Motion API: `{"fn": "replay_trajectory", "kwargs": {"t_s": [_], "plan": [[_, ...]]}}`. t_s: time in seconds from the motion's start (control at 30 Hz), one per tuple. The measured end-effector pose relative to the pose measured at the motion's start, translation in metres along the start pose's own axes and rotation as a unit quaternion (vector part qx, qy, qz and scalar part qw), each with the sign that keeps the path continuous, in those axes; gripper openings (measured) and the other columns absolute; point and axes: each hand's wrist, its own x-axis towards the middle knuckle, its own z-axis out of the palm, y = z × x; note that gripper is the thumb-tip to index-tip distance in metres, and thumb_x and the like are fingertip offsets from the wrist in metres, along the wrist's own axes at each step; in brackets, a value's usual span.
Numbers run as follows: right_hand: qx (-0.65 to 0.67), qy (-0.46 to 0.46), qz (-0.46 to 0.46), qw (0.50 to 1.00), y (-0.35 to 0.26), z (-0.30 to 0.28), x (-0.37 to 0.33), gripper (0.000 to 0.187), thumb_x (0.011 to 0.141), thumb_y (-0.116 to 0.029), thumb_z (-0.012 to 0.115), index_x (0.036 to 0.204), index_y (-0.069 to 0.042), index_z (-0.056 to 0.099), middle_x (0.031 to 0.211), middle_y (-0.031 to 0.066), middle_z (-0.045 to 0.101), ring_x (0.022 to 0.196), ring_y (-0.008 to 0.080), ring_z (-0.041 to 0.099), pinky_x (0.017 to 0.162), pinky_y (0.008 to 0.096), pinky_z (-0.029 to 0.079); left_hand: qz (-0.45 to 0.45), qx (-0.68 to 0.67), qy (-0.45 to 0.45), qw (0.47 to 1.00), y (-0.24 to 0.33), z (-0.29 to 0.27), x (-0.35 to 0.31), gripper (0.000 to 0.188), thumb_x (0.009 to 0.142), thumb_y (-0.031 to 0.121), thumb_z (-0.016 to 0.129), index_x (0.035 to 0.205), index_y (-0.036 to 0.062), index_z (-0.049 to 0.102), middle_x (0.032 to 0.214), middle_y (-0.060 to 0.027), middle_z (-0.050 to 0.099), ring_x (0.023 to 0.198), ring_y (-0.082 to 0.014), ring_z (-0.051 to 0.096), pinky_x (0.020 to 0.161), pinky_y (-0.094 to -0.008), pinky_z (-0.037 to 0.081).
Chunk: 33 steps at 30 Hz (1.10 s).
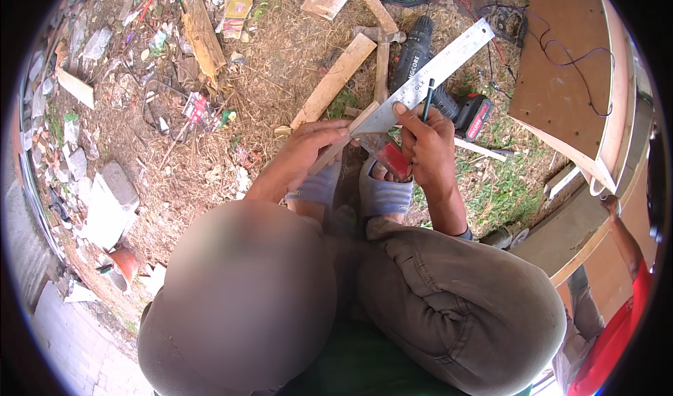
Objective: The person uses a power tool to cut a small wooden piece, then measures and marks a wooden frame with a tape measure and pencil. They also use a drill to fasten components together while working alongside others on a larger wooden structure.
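And here we are, mid-frame: the left hand (313, 145) is closed around a strip of wood (331, 156), and the right hand (430, 138) pinches a metal square (454, 54), thumb pressed on its blade, with what looks like a pencil (429, 98) tucked between the same fingers. The square's end meets the strip, right at centre. I'd call this the lining-up step, before a mark. The next move calls for a steady edge, with the pencil freed without the blade slipping; one hand doing both jobs is the hard part!

Around them, a cordless drill (413, 54) lies just beyond the blade, partly covered by it, and crowds that side. Upper centre, a hammer (382, 37) and a plank (334, 80) rest on dry grass (270, 66). Upper right, loose wires (575, 61) trail over a brown board (554, 28). Litter fills the upper left.
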Motion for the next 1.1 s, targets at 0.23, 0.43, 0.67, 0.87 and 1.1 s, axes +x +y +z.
{"fn": "replay_trajectory", "kwargs": {"t_s": [0.23,0.43,0.67,0.87,1.1], "plan": [[0.000,0.005,0.000,1.000,-0.003,0.001,0.000,0.025,0.101,-0.016,0.081,0.089,-0.003,0.063,0.060,-0.0060,0.050,0.044,0.0024,0.038,0.041,0.0256,0.024,0.011,0.004,-0.041,0.999,0.006,-0.002,-0.003,0.048,0.106,0.018,0.062,0.147,-0.0083,0.062,0.113,-0.0128,0.079,0.089,-0.0152,0.071,0.085,-0.0292,0.057],[-0.002,0.007,0.000,1.000,-0.002,0.000,0.000,0.025,0.101,-0.016,0.081,0.089,-0.003,0.063,0.059,-0.0059,0.050,0.044,0.0025,0.038,0.041,0.0258,0.025,0.040,0.018,-0.062,0.997,0.010,0.002,-0.005,0.045,0.109,0.019,0.060,0.145,-0.0091,0.063,0.115,-0.0140,0.078,0.089,-0.0165,0.072,0.084,-0.0300,0.058],[0.018,0.005,-0.005,1.000,0.008,-0.001,0.003,0.028,0.100,-0.018,0.082,0.087,-0.005,0.062,0.058,-0.0053,0.051,0.044,0.0029,0.039,0.040,0.0260,0.026,0.053,0.032,-0.064,0.996,0.003,-0.004,-0.002,0.039,0.111,0.025,0.064,0.137,-0.0030,0.071,0.104,-0.0048,0.078,0.081,-0.0106,0.068,0.077,-0.0270,0.054],[0.036,0.011,0.004,0.999,0.026,0.007,0.004,0.029,0.101,-0.016,0.081,0.086,-0.007,0.059,0.059,-0.0042,0.051,0.043,0.0032,0.039,0.040,0.0262,0.026,0.092,0.206,0.009,0.974,-0.001,0.000,-0.005,0.039,0.101,0.035,0.080,0.122,0.0016,0.079,0.083,0.0001,0.070,0.072,-0.0074,0.060,0.066,-0.0284,0.049],[0.057,0.013,0.014,0.998,0.033,0.012,0.001,0.029,0.102,-0.014,0.080,0.086,-0.008,0.056,0.059,-0.0045,0.049,0.043,0.0034,0.038,0.039,0.0261,0.025,0.125,0.257,0.043,0.957,-0.001,-0.002,-0.004,0.041,0.097,0.037,0.084,0.116,0.0009,0.082,0.081,-0.0023,0.072,0.073,-0.0080,0.061,0.068,-0.0305,0.051]]}}
